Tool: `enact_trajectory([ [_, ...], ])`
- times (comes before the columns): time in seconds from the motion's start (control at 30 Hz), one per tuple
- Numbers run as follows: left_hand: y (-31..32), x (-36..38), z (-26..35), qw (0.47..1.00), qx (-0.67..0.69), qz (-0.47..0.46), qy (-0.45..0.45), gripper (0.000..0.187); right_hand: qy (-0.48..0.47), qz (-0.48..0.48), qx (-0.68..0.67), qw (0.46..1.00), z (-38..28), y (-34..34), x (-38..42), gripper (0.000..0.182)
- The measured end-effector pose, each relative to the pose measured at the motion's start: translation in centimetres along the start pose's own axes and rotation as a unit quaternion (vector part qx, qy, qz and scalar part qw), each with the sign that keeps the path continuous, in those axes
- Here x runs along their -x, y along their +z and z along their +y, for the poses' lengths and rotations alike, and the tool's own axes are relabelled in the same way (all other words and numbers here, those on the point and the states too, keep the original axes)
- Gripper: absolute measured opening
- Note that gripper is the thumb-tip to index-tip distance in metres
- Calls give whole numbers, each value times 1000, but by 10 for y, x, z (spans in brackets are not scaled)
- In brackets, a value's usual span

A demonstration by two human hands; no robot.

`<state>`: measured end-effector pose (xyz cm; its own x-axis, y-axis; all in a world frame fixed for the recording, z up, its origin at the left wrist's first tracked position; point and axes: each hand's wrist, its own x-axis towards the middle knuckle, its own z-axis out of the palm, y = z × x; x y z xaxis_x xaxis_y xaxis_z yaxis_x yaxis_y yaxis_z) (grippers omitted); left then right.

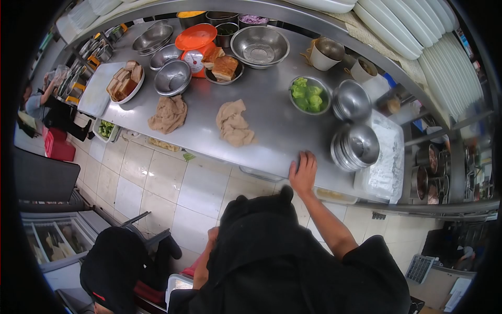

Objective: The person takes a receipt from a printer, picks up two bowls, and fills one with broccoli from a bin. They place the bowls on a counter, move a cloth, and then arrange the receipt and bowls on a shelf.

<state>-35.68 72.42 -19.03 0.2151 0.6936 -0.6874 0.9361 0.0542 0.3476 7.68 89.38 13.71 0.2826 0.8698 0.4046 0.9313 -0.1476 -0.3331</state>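
Note:
My right hand (303,172) lies flat on the front edge of the steel table (277,138), palm down, fingers stretched out and holding nothing. My left hand (212,235) hangs low beside my dark clothing, which partly hides it; I cannot make out its fingers. Beyond my right hand stand a metal bowl of green broccoli (309,95) and stacked steel bowls (356,146). Two crumpled tan cloths (234,124) (168,114) lie on the tabletop further left.
A red kitchen scale (196,44), a plate of browned meat blocks (126,82) and steel bowls (260,46) stand along the table. White plates (449,73) fill the shelf at upper right. A person in black (112,267) bends down at lower left; another person (44,104) stands further off.

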Motion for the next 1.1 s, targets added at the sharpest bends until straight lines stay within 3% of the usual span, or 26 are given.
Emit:
enact_trajectory([
  [0.1, -52, 37, 30, 1000, 12, 0, 15, 34, 0, -1, 0, 1000, 1, 0, 0, 45],
  [0.27, -63, 42, 38, 1000, 2, 1, 20, 34, 1, -1, 3, 1000, 1, 1, 0, 45],
  [0.4, -58, 39, 35, 1000, 23, 7, 16, 33, 1, 3, 1, 1000, 0, 0, 0, 45],
  [0.5, 1, -4, 0, 1000, 3, 3, -4, 33, 1, 3, -1, 1000, 0, 0, 0, 45],
  [0.6, 5, -5, -2, 1000, 15, 2, -6, 34, 0, 2, -1, 1000, 0, 0, -1, 45],
  [0.7, -54, 38, 36, 1000, 5, -4, 8, 34, -2, 2, 0, 1000, 0, -1, -1, 45],
  [0.8, -67, 45, 47, 1000, 20, -4, -8, 35, -3, 1, 1, 1000, 0, -1, -1, 45],
  [0.9, -1, 1, 5, 1000, 19, 10, 4, 36, -2, -1, 1, 1000, -1, -1, -1, 45],
  [1.1, -3, 5, 9, 1000, -6, 11, 17, 37, -1, -2, 2, 1000, -1, -1, -1, 45],
])
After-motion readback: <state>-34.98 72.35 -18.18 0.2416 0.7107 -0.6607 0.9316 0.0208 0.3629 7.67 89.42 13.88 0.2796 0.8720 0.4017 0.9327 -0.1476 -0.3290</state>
